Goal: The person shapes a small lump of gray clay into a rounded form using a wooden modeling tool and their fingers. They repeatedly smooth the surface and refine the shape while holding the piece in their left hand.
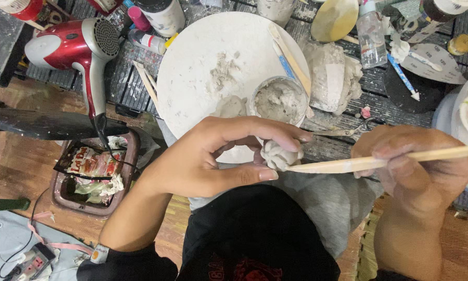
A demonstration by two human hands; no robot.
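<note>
My left hand [213, 156] pinches a small white clay piece [278, 155] with lobed folds between thumb and fingertips, held above my lap. My right hand [416, 161] grips a long wooden modelling stick [379, 160]; its flat pale tip touches the right side of the clay piece. Just behind the hands lies a round white board [202, 57] smeared with clay, and on it stands a small cup of wet grey clay slip [280, 100].
A red and silver hair dryer [78, 47] lies at the left on the dark grated worktable. Wooden sticks [291, 57], a lump of clay in plastic [330, 75], a clear bottle [372, 34], jars and a blue-handled tool [403, 78] crowd the back. A brown tray of wrappers [96, 177] sits lower left.
</note>
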